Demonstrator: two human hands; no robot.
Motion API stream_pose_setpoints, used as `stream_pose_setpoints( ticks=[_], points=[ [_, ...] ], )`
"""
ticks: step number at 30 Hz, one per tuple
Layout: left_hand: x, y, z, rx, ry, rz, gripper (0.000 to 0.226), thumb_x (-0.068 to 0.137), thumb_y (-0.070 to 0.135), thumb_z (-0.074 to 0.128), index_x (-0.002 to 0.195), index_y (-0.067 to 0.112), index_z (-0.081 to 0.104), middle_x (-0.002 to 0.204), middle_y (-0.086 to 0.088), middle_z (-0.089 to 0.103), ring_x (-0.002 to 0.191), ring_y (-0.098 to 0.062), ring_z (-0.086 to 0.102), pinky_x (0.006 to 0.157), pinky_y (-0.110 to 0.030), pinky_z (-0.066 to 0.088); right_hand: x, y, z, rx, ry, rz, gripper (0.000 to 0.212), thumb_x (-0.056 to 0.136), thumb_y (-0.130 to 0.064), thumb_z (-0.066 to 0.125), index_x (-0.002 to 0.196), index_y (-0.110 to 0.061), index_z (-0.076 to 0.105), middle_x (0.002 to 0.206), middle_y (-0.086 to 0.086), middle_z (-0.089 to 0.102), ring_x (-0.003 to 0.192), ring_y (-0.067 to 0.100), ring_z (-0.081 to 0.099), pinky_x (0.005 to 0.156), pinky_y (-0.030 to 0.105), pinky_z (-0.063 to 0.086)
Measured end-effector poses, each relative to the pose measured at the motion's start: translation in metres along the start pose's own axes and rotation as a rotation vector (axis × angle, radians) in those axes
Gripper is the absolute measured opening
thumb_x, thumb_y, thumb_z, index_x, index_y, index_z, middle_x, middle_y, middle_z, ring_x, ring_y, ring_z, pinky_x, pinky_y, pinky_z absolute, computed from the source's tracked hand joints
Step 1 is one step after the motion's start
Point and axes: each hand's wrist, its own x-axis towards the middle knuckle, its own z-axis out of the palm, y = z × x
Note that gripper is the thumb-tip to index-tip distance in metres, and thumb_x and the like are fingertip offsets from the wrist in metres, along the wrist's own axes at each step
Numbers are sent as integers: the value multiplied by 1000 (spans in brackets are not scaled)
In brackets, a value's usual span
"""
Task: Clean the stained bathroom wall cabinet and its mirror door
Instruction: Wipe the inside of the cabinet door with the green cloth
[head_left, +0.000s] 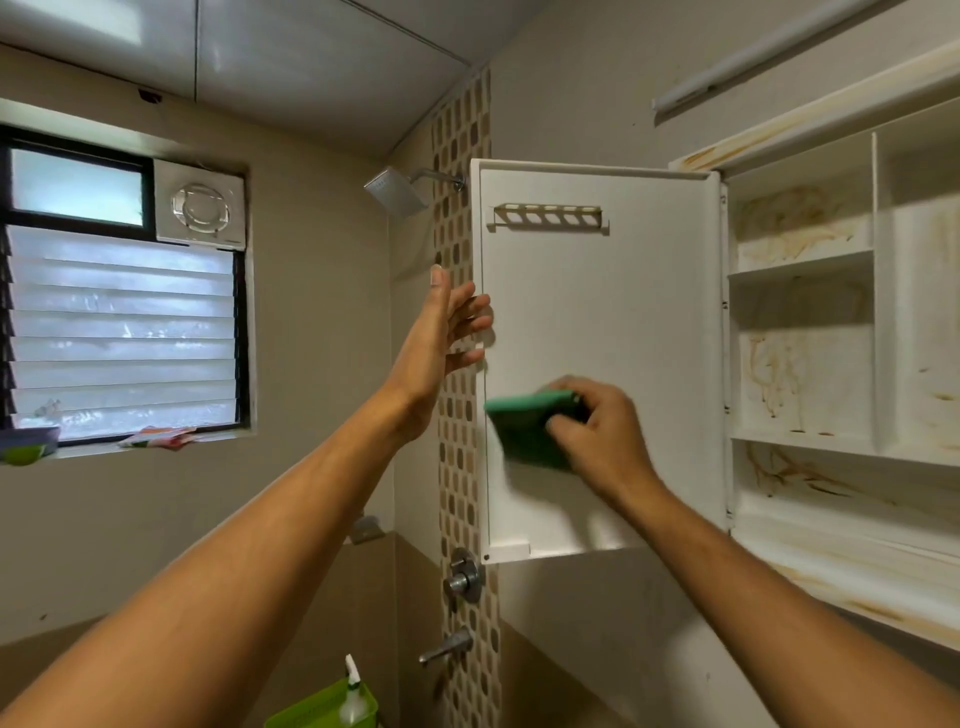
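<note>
The white wall cabinet (805, 265) hangs open on the right; its shelves and back carry brown streaky stains. Its door (613, 291) is swung out toward me, showing the white inner face with a small slotted holder (548, 214) near the top. My right hand (597, 431) presses a green sponge (530, 426) flat against the lower left of that inner face. My left hand (447, 332) is at the door's free left edge, fingers spread and curling around it. The mirror side is hidden from me.
A shower head (397, 189) and taps (462, 577) sit on the tiled strip left of the door. A green basket (317, 714) with a spray bottle (353, 696) stands below. A louvred window (122, 312) with an exhaust fan (200, 205) fills the left wall.
</note>
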Motion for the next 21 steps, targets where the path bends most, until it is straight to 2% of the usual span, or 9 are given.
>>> stream_pose_setpoints(
  ticks=[3,5,8,10,12,15,21],
  points=[
    [3,-4,-4,-21,13,5,85,91,80,25,150,22,47,134,6,66,121,-11,65,107,-45,51,37,-26,-20,-248,363,-181,29,85,-6,61,107,-21,74,99,-3,73,90,15,66,73,28,58],
    [4,-5,-3,-57,43,13,70,99,70,28,144,23,52,131,3,69,118,-14,67,104,-46,53,59,-37,-21,-405,428,-239,36,85,-11,60,118,-20,72,108,-2,71,94,17,65,75,29,54],
    [6,-3,-2,-102,122,23,38,110,41,36,133,21,59,124,-2,71,113,-21,70,99,-48,57,72,-39,1,-595,286,-309,39,87,-17,61,125,-23,70,110,-1,66,95,20,61,74,29,48],
    [8,-3,-6,-106,189,25,34,111,26,41,136,14,60,119,-3,73,108,-25,71,93,-43,60,66,-30,23,-718,153,-340,37,90,-19,62,126,-21,69,106,-2,61,92,18,55,71,27,46],
    [9,-5,-14,-88,241,42,31,110,17,44,134,11,62,109,-3,74,95,-22,73,82,-34,62,59,-19,39,-755,116,-360,39,90,-16,62,129,-18,68,110,0,59,96,19,53,73,29,49],
    [10,-9,-29,-27,272,69,28,108,12,47,126,14,68,86,0,68,74,-11,66,68,-22,60,55,-10,45,-668,152,-356,43,88,-8,63,130,-16,69,115,1,60,104,22,52,79,33,52],
    [10,-26,-36,64,222,81,17,104,21,58,106,17,74,62,7,63,55,-3,57,56,-18,52,32,11,50,-663,88,-390,40,89,-8,64,128,-15,70,110,3,59,101,21,50,79,33,49]
  ],
)
